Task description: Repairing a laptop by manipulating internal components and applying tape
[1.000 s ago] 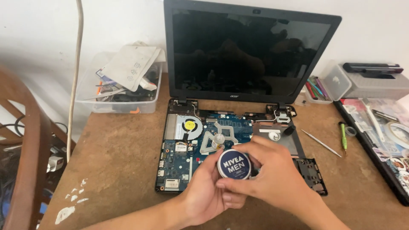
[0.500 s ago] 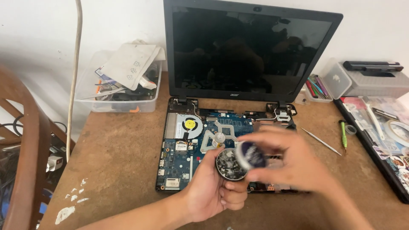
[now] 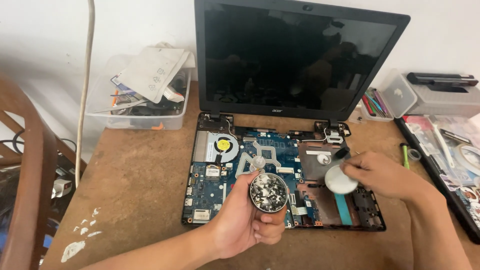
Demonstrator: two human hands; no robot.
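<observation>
Two hands work over an opened laptop in the head view, the only view there is. The left hand (image 3: 245,222) comes up from the lower edge and wraps its fingers (image 3: 270,227) around the wall of a small round tin (image 3: 269,192), thumb on the near left side, so the tin's open mouth faces up toward the camera. Inside it lies a heap of small silvery screws (image 3: 268,191). The tin sits above the bare motherboard (image 3: 272,150), just in front of the heat pipe and a little right of the cooling fan (image 3: 222,146).

The right hand (image 3: 385,175) is off to the right, apart from the tin, with its fingers pinched narrowly on the round lid (image 3: 340,180), whose pale underside is turned toward the camera. The lid lies to the right of the tin's mouth, at about the same height, with a clear gap of exposed laptop base (image 3: 345,207) between them. The left hand is the one on the tin; the right hand is nearer the hinge area and the black-edged tray of parts (image 3: 450,150) at the table's right edge.

Behind stands the dark screen (image 3: 300,55), and a clear plastic bin (image 3: 137,100) of cables and papers rests at the back left of the brown table (image 3: 135,200).
</observation>
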